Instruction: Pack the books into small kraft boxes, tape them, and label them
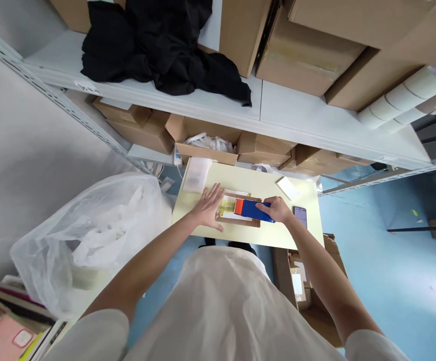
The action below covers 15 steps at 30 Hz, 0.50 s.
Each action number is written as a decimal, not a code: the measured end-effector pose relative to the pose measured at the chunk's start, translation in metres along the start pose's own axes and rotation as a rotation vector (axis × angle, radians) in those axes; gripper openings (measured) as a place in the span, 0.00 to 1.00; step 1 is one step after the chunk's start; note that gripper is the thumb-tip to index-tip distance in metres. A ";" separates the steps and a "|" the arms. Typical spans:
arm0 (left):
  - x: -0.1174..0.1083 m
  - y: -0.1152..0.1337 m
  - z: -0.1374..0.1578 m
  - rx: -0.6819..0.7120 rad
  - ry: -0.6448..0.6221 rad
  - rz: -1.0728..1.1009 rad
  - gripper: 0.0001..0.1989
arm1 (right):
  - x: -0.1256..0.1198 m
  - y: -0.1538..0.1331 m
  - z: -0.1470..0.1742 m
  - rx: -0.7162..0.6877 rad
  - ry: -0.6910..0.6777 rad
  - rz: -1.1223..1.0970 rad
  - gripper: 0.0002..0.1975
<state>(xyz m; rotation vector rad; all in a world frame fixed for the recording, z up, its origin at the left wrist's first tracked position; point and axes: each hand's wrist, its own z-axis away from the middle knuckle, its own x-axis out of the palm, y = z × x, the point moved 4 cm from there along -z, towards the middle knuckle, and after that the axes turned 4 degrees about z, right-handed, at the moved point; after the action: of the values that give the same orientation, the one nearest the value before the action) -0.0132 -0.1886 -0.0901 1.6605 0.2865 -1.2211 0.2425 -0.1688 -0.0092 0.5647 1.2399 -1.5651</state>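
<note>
A small flat cardboard piece (240, 221) with a white patch and glossy tape lies on the cream table (210, 235). My right hand (276, 208) grips the blue handle of a tape dispenser (253, 209) with an orange part. Its front end lies over the cardboard, beside yellowish clear tape (226, 205). Fingers spread, my left hand (207, 206) rests at the cardboard's left edge, touching or nearly touching it. The dispenser hides part of the cardboard.
On the table are a whitish translucent packet (197, 174), a small white box (287, 188) and a phone (300, 215). Behind stands a shelf (218, 108) with boxes and black cloth (165, 50). A plastic bag (101, 235) bulges at left; an open carton (311, 301) sits at lower right.
</note>
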 end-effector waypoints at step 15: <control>0.012 0.019 -0.031 -0.072 -0.148 -0.223 0.62 | -0.028 0.062 0.002 -0.015 -0.154 0.026 0.26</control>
<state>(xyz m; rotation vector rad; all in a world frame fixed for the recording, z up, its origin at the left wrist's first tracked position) 0.0233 -0.1762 -0.0895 1.4968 0.4269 -1.4754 0.3092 -0.1559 -0.0122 0.4398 1.1227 -1.5461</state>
